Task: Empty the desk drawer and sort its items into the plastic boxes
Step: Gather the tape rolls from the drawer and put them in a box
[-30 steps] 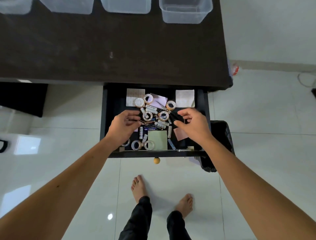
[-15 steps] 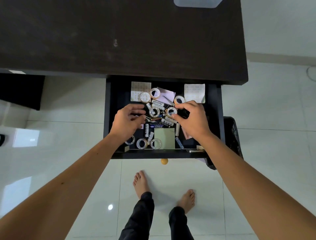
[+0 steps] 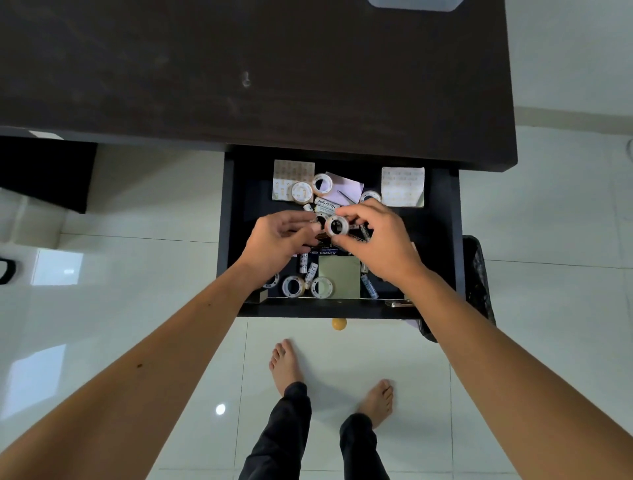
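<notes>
The open black drawer [image 3: 228,219] under the dark desk [image 3: 274,68] holds several tape rolls [image 3: 293,286], batteries [image 3: 326,206], a green sticky pad [image 3: 339,277], two patterned pads [image 3: 403,186] and a lilac paper [image 3: 349,186]. Over the middle of the pile, my right hand [image 3: 376,246] pinches a white tape roll [image 3: 337,226] lifted a little off it. My left hand [image 3: 277,243] reaches in from the left, fingertips at another roll [image 3: 320,217] right beside the held one. Whether it grips anything is hidden.
One clear plastic box [image 3: 411,3] shows at the desk's far edge. A black bin [image 3: 479,284] stands right of the drawer. The drawer's yellow knob [image 3: 339,323] sticks out toward my bare feet [image 3: 284,366] on the white tiled floor.
My right hand moved left to the pile's middle and picked up a white tape roll. My left hand shifted right toward it. The view tilted down, so the other boxes left the frame.
</notes>
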